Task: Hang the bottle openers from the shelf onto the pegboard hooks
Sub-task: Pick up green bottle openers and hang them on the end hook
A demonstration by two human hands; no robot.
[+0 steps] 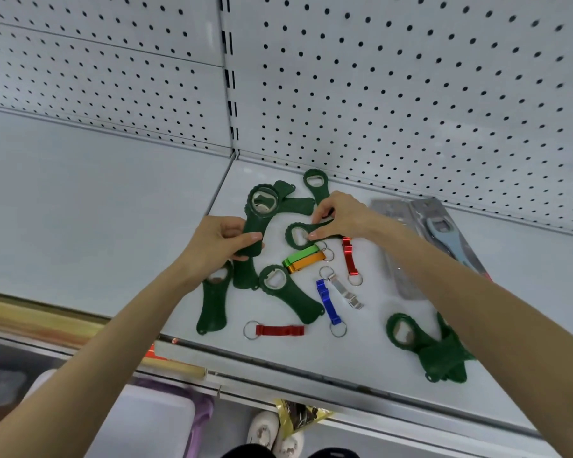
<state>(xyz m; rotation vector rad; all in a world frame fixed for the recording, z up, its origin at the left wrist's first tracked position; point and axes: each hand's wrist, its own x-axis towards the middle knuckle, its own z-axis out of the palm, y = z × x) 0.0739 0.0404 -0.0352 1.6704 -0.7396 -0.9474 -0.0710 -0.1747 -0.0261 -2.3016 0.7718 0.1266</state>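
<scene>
The left hand grips the handle of a dark green bottle opener, fingers and thumb curled round it. The opener's round head is lifted clear of the white shelf and points toward the back; it may be two openers stacked together, but the view does not settle that. The right hand pinches the handle of a second green opener, whose ring head points left, just beside the left hand's thumb.

More green openers lie on the shelf:
- a back opener near the foot of the pegboard, its handle running under the right hand
- a left opener under the left wrist
- a middle opener just beside it
- a heap of green openers near the front right, partly behind the right forearm

Small metal keychain openers are scattered between the hands and the front edge:
- a bright green keychain opener and an orange keychain opener, touching side by side
- a red keychain opener just below the right hand
- a silver keychain opener beside a blue keychain opener
- a second red keychain opener nearest the front edge

To the right, a flat blister pack holding a pale blue opener is partly covered by the right forearm
</scene>
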